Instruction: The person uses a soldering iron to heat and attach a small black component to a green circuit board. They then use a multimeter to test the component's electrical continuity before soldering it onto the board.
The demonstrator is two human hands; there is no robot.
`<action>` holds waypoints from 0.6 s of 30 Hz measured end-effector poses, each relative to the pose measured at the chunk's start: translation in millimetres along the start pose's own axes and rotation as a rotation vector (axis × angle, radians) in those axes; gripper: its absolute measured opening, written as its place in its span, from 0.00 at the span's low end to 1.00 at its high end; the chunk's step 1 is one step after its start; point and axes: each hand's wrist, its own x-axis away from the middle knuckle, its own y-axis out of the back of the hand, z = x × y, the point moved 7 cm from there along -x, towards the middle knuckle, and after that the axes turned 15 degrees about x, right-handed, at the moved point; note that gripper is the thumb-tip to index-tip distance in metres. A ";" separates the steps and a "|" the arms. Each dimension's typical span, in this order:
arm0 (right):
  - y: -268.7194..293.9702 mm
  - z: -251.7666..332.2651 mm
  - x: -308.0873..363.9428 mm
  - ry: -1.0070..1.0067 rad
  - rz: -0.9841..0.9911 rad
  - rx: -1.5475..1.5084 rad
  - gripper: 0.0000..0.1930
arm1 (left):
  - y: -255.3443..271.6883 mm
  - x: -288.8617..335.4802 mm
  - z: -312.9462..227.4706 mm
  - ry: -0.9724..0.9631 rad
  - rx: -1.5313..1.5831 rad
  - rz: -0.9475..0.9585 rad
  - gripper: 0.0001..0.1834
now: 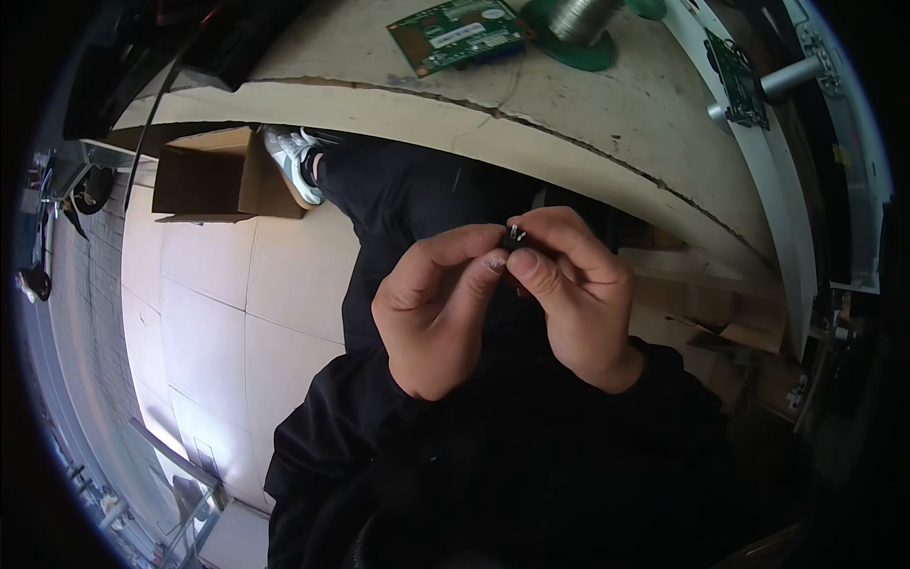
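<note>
Between the fingertips of both hands is a small black part with shiny metal prongs (514, 235), perhaps a connector. My left hand (436, 308) pinches it from the left with thumb and forefinger. From the right, my right hand (578, 294) closes thumb and forefinger on the same piece. Both hands are raised above my lap, just off the workbench's near edge. The fingers cover much of the part, so its full shape is hidden.
On the worn workbench (607, 123) lie a green circuit board (455, 36) and a solder wire spool (580, 21). Another circuit board (736, 81) stands at the right by a metal post. An open cardboard box (204, 177) sits on the tiled floor beside my shoe (296, 166).
</note>
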 end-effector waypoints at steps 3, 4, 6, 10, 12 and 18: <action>11.3 -26.0 5.0 -0.226 -0.071 -0.244 0.13 | -9.9 -7.2 21.4 0.019 0.020 -0.013 0.09; 13.5 -28.2 5.6 -0.292 -0.123 -0.314 0.14 | -12.1 -9.6 26.6 0.018 0.025 -0.017 0.09; 17.7 -33.1 1.6 -0.329 -0.152 -0.304 0.15 | -14.7 -16.1 31.9 0.017 0.018 -0.015 0.09; 20.5 -37.2 -7.5 -0.349 -0.224 -0.294 0.13 | -16.7 -26.8 37.9 0.032 0.036 -0.029 0.09; 21.1 -34.3 -13.7 -0.339 -0.259 -0.252 0.11 | -13.0 -29.6 42.0 0.049 0.041 -0.037 0.09; 23.9 -28.8 -14.8 -0.280 -0.285 -0.054 0.10 | -7.0 -32.6 44.4 0.053 -0.021 -0.104 0.10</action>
